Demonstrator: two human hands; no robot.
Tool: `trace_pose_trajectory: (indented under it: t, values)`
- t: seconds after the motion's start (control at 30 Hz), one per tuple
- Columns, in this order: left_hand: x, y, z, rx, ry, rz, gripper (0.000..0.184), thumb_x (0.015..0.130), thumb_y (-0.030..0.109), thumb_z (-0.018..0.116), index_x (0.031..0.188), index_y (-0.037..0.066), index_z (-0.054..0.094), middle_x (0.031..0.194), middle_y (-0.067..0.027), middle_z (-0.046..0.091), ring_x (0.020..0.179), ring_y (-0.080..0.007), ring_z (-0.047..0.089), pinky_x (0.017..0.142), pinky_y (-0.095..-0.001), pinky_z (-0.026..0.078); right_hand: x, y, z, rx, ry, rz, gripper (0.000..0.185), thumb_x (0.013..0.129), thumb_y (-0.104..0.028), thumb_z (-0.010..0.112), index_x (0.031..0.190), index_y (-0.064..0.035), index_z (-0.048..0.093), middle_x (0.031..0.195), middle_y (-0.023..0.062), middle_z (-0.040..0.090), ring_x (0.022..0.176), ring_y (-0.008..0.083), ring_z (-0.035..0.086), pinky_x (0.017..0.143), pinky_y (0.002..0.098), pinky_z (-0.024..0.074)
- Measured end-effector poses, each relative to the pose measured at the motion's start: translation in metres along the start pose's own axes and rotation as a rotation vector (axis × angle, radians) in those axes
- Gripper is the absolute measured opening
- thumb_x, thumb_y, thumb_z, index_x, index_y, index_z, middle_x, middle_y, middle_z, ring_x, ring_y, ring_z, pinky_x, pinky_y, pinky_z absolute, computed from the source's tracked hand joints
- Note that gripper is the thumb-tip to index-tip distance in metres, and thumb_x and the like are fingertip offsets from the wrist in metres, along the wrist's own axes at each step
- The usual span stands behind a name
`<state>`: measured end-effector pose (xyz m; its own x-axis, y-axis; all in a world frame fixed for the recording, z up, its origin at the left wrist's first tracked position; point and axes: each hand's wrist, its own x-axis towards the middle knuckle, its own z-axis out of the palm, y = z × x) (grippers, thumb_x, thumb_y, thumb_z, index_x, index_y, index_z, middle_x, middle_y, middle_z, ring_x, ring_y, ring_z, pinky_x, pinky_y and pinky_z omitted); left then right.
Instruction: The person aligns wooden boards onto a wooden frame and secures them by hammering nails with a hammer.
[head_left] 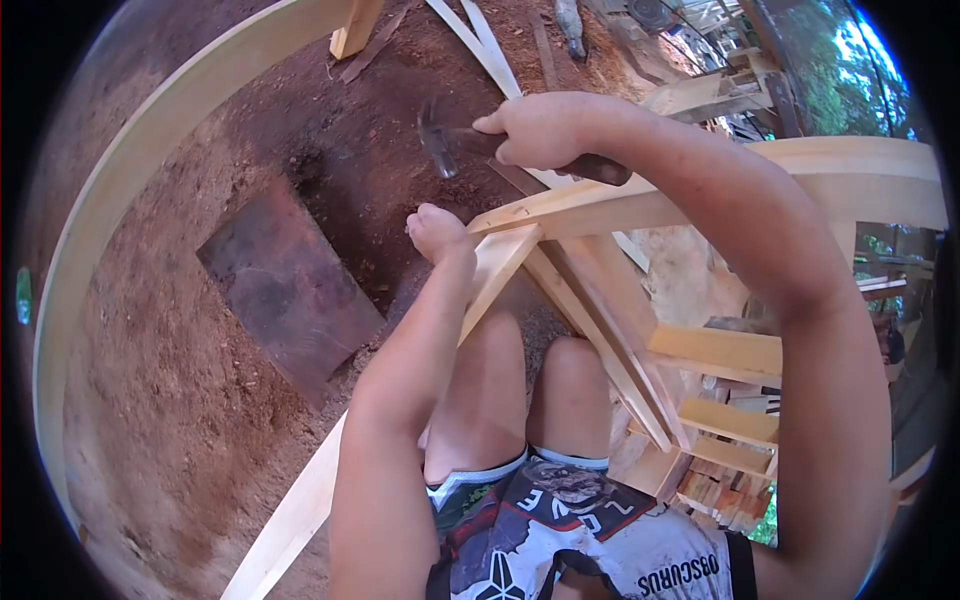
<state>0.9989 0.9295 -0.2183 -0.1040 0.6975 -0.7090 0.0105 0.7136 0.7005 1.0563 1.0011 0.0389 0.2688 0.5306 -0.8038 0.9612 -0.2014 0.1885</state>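
My right hand (pixel 548 130) is wrapped round the handle of a hammer (pixel 440 145), raised above the wooden frame. The hammer's metal head is slightly blurred and points to the left. My left hand (pixel 438 230) is closed beside the frame's corner, its fingers curled; whatever it may hold is too small to make out. Just right of it, a long pale beam (pixel 590 205) meets a slanting wooden piece (pixel 500 265) above my knees.
A rusty flat sheet (pixel 290 290) lies on the reddish dirt at left. A long curved board (pixel 120 180) arcs round the left side. Wooden rungs (pixel 730 420) and stacked wood pieces (pixel 725 492) are at lower right.
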Motion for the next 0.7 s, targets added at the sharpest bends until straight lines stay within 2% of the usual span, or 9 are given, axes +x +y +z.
trace_pose_trajectory:
  t: [0.1,0.2,0.3,0.33,0.4,0.43,0.5,0.6,0.7]
  values:
    - [0.007,-0.009,0.002,-0.036,0.019,0.044,0.044,0.091,0.026,0.040,0.098,-0.012,0.062,0.109,-0.0340,0.063,0.107,-0.0478,0.058,0.096,-0.0516,0.042,0.009,0.011,0.034,-0.391,-0.265,-0.099,0.052,0.088,-0.027,0.056,0.136,-0.0099,0.058,0.112,0.0197,0.071,0.107,0.0343,0.068,0.093,0.0443,0.0510]
    - [0.033,-0.028,0.016,0.028,0.133,0.174,0.041,0.084,0.022,0.046,0.087,-0.012,0.070,0.090,-0.0295,0.070,0.087,-0.0408,0.065,0.080,-0.0517,0.045,0.018,0.034,0.069,-0.129,-0.236,0.015,0.045,0.090,-0.030,0.057,0.129,-0.0086,0.062,0.112,0.0212,0.070,0.106,0.0378,0.067,0.093,0.0468,0.0503]
    - [0.041,-0.034,0.015,-0.054,-0.071,0.063,0.034,0.086,0.017,0.044,0.092,-0.007,0.068,0.095,-0.0200,0.070,0.075,-0.0284,0.062,0.067,-0.0431,0.047,-0.069,0.028,0.094,0.519,0.142,0.102,0.047,0.093,-0.029,0.057,0.133,-0.0058,0.057,0.110,0.0248,0.069,0.105,0.0358,0.067,0.093,0.0430,0.0507]
    - [0.032,-0.027,0.014,-0.039,-0.079,0.073,0.034,0.086,0.017,0.044,0.092,-0.007,0.068,0.095,-0.0200,0.070,0.075,-0.0284,0.062,0.067,-0.0431,0.047,-0.083,0.028,0.128,0.669,0.456,0.026,0.048,0.092,-0.026,0.060,0.134,-0.0027,0.054,0.103,0.0212,0.068,0.098,0.0314,0.067,0.088,0.0407,0.0512]
    - [0.012,-0.003,0.002,-0.251,-0.271,-0.207,0.028,0.089,0.011,0.040,0.104,-0.002,0.060,0.103,-0.0137,0.065,0.064,-0.0189,0.052,0.059,-0.0333,0.044,-0.104,0.023,0.198,0.848,1.049,-0.245,0.047,0.092,-0.020,0.064,0.133,0.0013,0.052,0.088,0.0122,0.066,0.081,0.0228,0.066,0.073,0.0378,0.0527]
    - [0.011,0.000,0.000,-0.219,-0.266,-0.188,0.028,0.089,0.011,0.040,0.104,-0.002,0.060,0.103,-0.0137,0.065,0.064,-0.0189,0.052,0.059,-0.0333,0.044,-0.140,0.009,0.206,1.109,0.884,-0.121,0.045,0.089,-0.017,0.068,0.128,0.0031,0.055,0.093,0.0113,0.066,0.092,0.0219,0.066,0.086,0.0351,0.0529]
    - [0.007,0.006,0.002,-0.465,-0.408,-0.299,0.020,0.090,0.001,0.038,0.101,0.000,0.055,0.088,-0.0102,0.061,0.065,-0.0115,0.049,0.051,-0.0273,0.039,-0.184,0.012,0.238,1.595,0.445,-0.009,0.033,0.088,-0.015,0.071,0.115,-0.0004,0.058,0.086,0.0060,0.064,0.081,0.0137,0.065,0.073,0.0286,0.0527]
    - [-0.058,0.031,-0.032,-0.505,-0.724,-0.315,0.016,0.086,-0.004,0.040,0.093,0.001,0.053,0.088,-0.0077,0.056,0.065,-0.0135,0.048,0.053,-0.0266,0.040,-0.221,0.010,0.292,1.833,0.538,-0.254,0.026,0.086,-0.010,0.076,0.105,-0.0043,0.059,0.079,-0.0004,0.059,0.072,0.0067,0.062,0.064,0.0235,0.0490]
    - [-0.198,0.027,-0.078,-0.548,-0.771,-0.482,0.010,0.076,-0.002,0.047,0.076,0.008,0.050,0.076,-0.0075,0.051,0.063,-0.0183,0.044,0.059,-0.0311,0.042,-0.248,0.006,0.320,1.918,0.533,-0.165,0.053,0.082,-0.006,0.077,0.130,-0.0009,0.055,0.087,-0.0040,0.057,0.076,0.0051,0.053,0.067,0.0222,0.0445]
